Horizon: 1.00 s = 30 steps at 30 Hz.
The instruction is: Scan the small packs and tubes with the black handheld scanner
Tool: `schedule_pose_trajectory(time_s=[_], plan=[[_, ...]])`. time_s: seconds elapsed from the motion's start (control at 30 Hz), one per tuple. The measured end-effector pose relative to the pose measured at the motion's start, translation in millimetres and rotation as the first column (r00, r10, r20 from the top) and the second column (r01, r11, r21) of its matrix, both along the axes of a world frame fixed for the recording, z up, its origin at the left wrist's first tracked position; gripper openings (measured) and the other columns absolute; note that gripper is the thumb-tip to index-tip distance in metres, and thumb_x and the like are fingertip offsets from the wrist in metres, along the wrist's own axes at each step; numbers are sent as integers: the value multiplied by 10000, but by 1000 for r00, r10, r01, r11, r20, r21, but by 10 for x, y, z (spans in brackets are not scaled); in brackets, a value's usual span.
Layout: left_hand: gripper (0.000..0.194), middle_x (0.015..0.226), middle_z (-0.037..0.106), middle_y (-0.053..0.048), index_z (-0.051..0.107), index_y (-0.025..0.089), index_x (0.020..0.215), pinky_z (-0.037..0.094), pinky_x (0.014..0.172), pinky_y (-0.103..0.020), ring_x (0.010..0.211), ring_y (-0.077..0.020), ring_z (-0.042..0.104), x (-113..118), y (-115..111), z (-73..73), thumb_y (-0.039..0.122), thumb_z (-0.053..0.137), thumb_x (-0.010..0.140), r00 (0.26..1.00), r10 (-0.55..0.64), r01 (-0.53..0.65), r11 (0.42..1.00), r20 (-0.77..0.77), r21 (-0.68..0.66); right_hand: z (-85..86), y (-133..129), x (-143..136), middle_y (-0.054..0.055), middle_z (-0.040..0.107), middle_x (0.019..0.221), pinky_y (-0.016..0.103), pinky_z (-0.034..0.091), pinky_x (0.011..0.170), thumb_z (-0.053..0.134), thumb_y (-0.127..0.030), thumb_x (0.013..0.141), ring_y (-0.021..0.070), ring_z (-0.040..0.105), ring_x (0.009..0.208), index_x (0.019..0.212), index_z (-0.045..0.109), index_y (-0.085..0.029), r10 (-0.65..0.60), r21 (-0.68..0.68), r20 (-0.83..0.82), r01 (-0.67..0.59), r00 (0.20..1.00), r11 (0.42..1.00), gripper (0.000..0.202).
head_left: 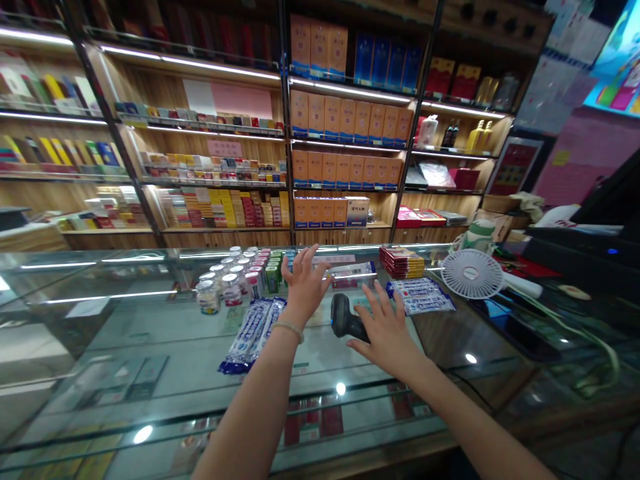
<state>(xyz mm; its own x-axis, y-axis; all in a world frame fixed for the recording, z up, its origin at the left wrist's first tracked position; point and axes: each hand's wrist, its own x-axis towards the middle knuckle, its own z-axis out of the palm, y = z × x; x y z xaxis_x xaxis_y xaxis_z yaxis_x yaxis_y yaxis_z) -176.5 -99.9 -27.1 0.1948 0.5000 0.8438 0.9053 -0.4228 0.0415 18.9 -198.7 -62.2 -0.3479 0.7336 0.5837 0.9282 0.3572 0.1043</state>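
My left hand (304, 287) is raised over the glass counter (185, 373), its fingers apart and nothing in them. Close to its wrist lie long blue-and-white packets (253, 333), side by side and slanted. A black handheld barcode scanner (342, 316) rests on the glass between my hands. Spread out above the scanner's handle is my right hand (385, 330), not closed round it; whether it touches the handle I cannot tell. More blue-and-white packets (423, 295) lie beyond my right fingertips. Another long packet (350, 270) lies behind, between the two hands.
Small lidded jars (233, 288) stand in rows left of my left hand. A stack of red-and-yellow packs (401, 262) sits at the back. To the right are a white fan (471, 275) and a cable (580, 327). Stocked shelves (345, 187) line the wall.
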Motion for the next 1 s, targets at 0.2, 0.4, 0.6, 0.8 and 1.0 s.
schedule_pose_trajectory(time_s=[0.2, 0.4, 0.6, 0.8, 1.0], plan=[[279, 1525, 505, -101, 698, 301, 1041, 116, 1191, -656, 1418, -351, 416, -2, 6, -3, 284, 788, 777, 1000, 11, -11, 1000, -12, 4, -92, 10, -86, 170, 425, 1583, 686, 228, 1168, 734, -545, 824, 400, 275, 1507, 1064, 689, -210, -43, -2, -59, 43, 997, 999, 414], [262, 1524, 505, -101, 705, 300, 1033, 120, 1190, -663, 1415, -360, 419, -21, 18, -9, 287, 781, 783, 1000, 19, -19, 1000, -5, 8, -100, 24, -64, 144, 461, 1559, 662, 271, 1156, 697, -517, 858, 390, 308, 1489, 1026, 691, -225, 8, 27, -134, -5, 991, 1000, 337], [250, 1520, 508, -107, 707, 297, 1032, 134, 1175, -669, 1412, -360, 422, -40, 18, -3, 291, 776, 792, 997, 66, -66, 998, 37, 21, -109, 0, 57, 190, 507, 1501, 532, 454, 1068, 595, -467, 918, 354, 499, 1365, 1161, 641, -191, 96, 151, -337, -46, 937, 987, 371], [238, 1512, 510, -126, 704, 293, 1044, 143, 1161, -676, 1408, -369, 426, -71, 26, 13, 301, 758, 812, 986, 127, -132, 990, 111, 47, -101, -27, 145, 68, 770, 934, 338, 555, 639, 519, -502, 937, 270, 751, 781, 1254, 576, -231, 29, -10, -555, -41, 831, 999, 421], [219, 1503, 510, -137, 711, 289, 1048, 169, 1150, -679, 1396, -369, 437, -89, 13, 27, 313, 742, 832, 983, 153, -159, 986, 106, 48, -83, 6, 108, 61, 773, 971, 352, 559, 631, 564, -509, 910, 292, 763, 812, 1258, 546, -247, 25, -81, -578, -88, 816, 993, 437]])
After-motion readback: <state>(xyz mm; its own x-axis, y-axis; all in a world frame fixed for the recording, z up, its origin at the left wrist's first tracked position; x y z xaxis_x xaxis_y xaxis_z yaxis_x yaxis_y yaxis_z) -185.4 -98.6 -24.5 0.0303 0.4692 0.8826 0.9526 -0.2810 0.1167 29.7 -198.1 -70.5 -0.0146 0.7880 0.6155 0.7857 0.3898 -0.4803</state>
